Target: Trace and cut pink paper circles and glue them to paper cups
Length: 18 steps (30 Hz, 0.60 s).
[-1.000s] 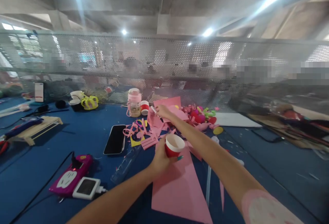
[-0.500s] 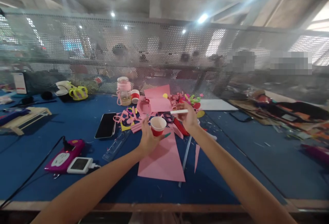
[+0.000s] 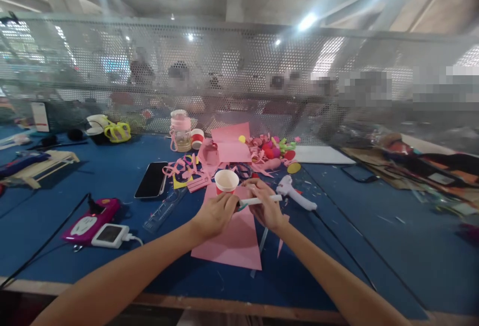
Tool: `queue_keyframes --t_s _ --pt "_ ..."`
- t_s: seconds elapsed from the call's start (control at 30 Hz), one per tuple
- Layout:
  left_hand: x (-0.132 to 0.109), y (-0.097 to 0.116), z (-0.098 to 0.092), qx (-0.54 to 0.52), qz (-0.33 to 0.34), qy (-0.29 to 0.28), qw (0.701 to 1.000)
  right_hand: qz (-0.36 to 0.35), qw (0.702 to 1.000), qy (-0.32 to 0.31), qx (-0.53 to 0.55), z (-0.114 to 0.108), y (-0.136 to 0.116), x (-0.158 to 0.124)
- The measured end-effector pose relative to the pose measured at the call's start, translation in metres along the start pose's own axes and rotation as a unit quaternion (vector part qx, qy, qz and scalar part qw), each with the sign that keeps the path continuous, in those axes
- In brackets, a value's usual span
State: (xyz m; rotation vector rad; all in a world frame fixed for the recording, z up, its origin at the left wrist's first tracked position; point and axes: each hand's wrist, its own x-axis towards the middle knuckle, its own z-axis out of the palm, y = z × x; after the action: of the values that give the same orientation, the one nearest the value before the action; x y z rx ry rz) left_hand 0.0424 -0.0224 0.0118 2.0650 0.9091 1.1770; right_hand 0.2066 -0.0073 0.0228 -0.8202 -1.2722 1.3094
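A white marker pen [image 3: 262, 200] with a dark end lies across both hands in front of the paper cup. My right hand [image 3: 266, 209] is closed around its barrel. My left hand [image 3: 216, 216] is closed with its fingertips at the pen's dark end; whether that end is a cap I cannot tell. Just beyond my left hand is a white and red paper cup [image 3: 226, 180], upright, its lower part hidden by the fingers. I cannot see whether the left hand touches the cup. Beneath the hands lies a pink paper sheet [image 3: 228, 248].
Pink paper scraps [image 3: 202, 181], a clear ruler [image 3: 162, 216] and a black phone [image 3: 150, 180] lie to the left. A white glue gun [image 3: 295, 194] with a cord is at right. Further back stand a bottle [image 3: 180, 134] and another cup [image 3: 197, 139]. A purple power strip [image 3: 92, 221] sits at left.
My right hand has brought the pen down and toward my left hand. The left hand has shifted from around the cup to the pen's dark end. The glue gun has come into clear view.
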Motion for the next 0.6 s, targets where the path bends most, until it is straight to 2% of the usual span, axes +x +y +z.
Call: queue_keyframes --t_s 0.1,0.17,0.23,0.27,0.33,0.4,0.43,0.47,0.5,0.57,0.6 --pt "0.003 0.005 -0.002 0.051 -0.003 -0.003 0.999 0.028 0.999 0.025 0.039 0.008 -0.008 -0.005" --pt "0.003 0.012 -0.005 0.084 0.005 -0.007 0.996 0.011 0.998 0.033 0.054 0.013 -0.021 -0.011" --pt "-0.002 0.019 -0.015 0.141 0.015 -0.009 0.990 -0.001 0.998 0.035 0.048 0.009 -0.037 -0.018" --pt "-0.006 0.022 -0.025 0.189 0.017 0.001 0.982 -0.007 0.998 0.042 0.047 0.001 -0.046 -0.022" --pt "-0.017 0.025 -0.052 0.224 -0.006 0.048 0.973 -0.036 0.992 0.116 0.042 -0.025 -0.063 -0.029" --pt "-0.029 0.023 -0.081 0.299 -0.059 0.129 0.944 -0.153 0.966 0.203 0.042 -0.058 -0.073 -0.033" --pt "-0.033 0.019 -0.092 0.329 -0.092 0.133 0.930 -0.179 0.958 0.221 0.030 -0.072 -0.074 -0.033" --pt "-0.035 0.015 -0.099 0.367 -0.115 0.117 0.916 -0.184 0.952 0.244 0.005 -0.083 -0.071 -0.033" --pt "-0.036 0.009 -0.101 0.413 -0.135 0.071 0.898 -0.175 0.950 0.254 -0.040 -0.090 -0.066 -0.033" --pt "-0.033 -0.004 -0.095 0.495 -0.177 -0.037 0.850 -0.153 0.958 0.200 -0.141 -0.092 -0.049 -0.031" --pt "-0.029 -0.012 -0.088 0.503 -0.193 -0.048 0.841 -0.146 0.959 0.140 -0.199 -0.088 -0.039 -0.030"
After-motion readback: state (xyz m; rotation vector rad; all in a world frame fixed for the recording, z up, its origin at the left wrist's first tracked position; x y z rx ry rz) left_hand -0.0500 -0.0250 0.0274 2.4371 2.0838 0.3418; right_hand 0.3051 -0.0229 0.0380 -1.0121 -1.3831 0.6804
